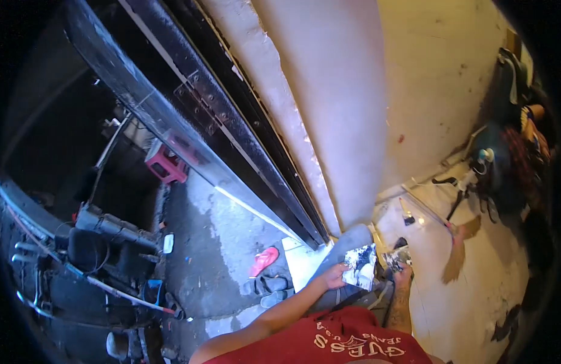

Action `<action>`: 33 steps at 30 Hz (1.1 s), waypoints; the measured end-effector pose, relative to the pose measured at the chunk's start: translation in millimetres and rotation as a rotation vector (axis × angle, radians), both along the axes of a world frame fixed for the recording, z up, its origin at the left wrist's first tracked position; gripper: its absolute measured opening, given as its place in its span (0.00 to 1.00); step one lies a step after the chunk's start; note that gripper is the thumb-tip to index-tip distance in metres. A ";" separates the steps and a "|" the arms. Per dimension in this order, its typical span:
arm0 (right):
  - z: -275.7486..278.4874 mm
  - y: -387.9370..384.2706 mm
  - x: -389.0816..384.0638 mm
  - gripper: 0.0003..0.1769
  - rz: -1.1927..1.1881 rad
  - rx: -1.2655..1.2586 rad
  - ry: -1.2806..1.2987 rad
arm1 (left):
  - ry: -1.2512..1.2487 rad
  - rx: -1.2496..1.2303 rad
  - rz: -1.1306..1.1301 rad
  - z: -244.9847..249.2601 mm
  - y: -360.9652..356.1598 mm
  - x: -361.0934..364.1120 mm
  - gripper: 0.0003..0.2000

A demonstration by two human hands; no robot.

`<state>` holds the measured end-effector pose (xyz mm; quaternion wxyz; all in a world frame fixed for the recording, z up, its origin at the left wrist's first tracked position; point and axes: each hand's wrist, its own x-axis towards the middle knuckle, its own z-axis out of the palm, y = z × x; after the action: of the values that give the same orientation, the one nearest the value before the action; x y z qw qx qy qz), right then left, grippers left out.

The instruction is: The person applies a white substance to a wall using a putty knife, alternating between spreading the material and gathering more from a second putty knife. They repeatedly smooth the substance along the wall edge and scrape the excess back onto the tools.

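Note:
My left hand [335,276] is closed on the near edge of a flat rectangular plate [360,267], which is smeared with white paste and has dark patches. Just to the right, my right hand [403,275] grips what looks like a putty knife [397,258], its broad blade also streaked white; its handle is mostly hidden by the fingers. The two tools are close together over my legs, with a small gap between them. Beyond them rises the wall edge [298,121], roughly coated in white beside a dark metal door frame [232,121].
A broom head [459,252] lies on the pale floor at right, near hanging clothes and bags [517,145]. On the left, a pink sandal [264,261], dark slippers [265,285], a pink stool [165,161] and a parked vehicle [89,249] are outside the doorway.

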<state>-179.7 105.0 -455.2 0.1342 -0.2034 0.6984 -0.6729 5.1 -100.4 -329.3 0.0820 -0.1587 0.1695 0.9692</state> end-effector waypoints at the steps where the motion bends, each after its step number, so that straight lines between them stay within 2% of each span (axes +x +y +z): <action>1: 12.6 1.6 2.5 0.08 0.010 0.058 0.027 | 0.037 0.006 -0.010 2.9 4.3 -1.5 0.19; 2: 15.8 7.1 5.6 0.09 0.025 0.119 0.053 | 0.117 0.051 -0.035 4.5 6.4 -5.1 0.18; 4: -24.1 4.6 -4.1 0.10 -0.028 -0.278 -0.403 | 0.073 0.028 -0.028 -8.3 7.9 -6.6 0.18; 6: -27.2 15.2 -8.2 0.12 -0.083 -0.570 -0.656 | 0.046 0.006 -0.026 -7.7 11.5 -5.8 0.18; 8: 6.8 15.5 -7.2 0.16 -0.123 -0.738 -0.725 | 0.053 -0.004 -0.028 -7.9 7.5 -6.4 0.17; 9: 14.4 18.7 -8.0 0.20 -0.126 -0.530 -0.453 | 0.072 0.002 -0.027 -9.5 6.7 -5.6 0.17; 12: 64.7 29.8 -16.5 0.15 -0.236 -0.949 -0.871 | 0.073 0.014 -0.009 0.7 9.9 -0.3 0.17; 14: 92.7 28.0 -19.9 0.17 -0.198 -1.016 -0.809 | 0.107 0.040 -0.011 -0.1 8.9 -0.2 0.18; 15: 145.5 16.9 -7.0 0.17 -0.192 -1.029 -0.738 | 0.125 0.034 0.003 -3.1 10.3 0.0 0.19; 16: 178.0 5.0 2.1 0.18 -0.192 -1.037 -0.683 | 0.134 0.049 -0.012 -6.9 9.9 -0.3 0.20; 19: 162.4 3.7 -21.0 0.18 -0.105 -1.005 -0.842 | 0.107 0.051 -0.011 -13.3 8.1 -1.9 0.20; 22: 116.3 -3.6 -47.6 0.18 -0.092 -1.047 -0.914 | 0.005 -0.039 0.026 -8.4 6.6 -1.6 0.20; 23: 79.4 -3.5 -58.2 0.18 -0.151 -0.961 -0.838 | 0.009 0.034 0.038 -2.8 7.5 -2.8 0.18; 25: 42.3 -7.7 -56.8 0.18 -0.128 -0.958 -0.915 | 0.062 0.041 -0.003 -2.1 2.3 -9.2 0.20; 27: -3.5 6.6 -48.0 0.20 -0.147 -0.712 -0.880 | 0.054 0.066 -0.023 -5.7 3.3 -9.9 0.21; 29: -40.9 9.2 -31.0 0.22 -0.169 -0.161 -0.288 | 0.000 0.123 -0.016 -19.4 -2.5 -14.5 0.22; 30: -46.0 15.2 -27.6 0.22 -0.075 -0.194 -0.299 | -0.030 0.132 -0.052 -30.7 -5.3 -13.2 0.20; 33: -56.8 31.8 -39.2 0.24 0.113 -0.326 -0.308 | -0.138 0.214 -0.095 -16.6 -9.0 -30.1 0.18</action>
<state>-218.9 136.8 -512.1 0.2419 -0.1561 0.5393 -0.7914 -25.0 -109.5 -345.9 0.1557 -0.2070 0.0663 0.9636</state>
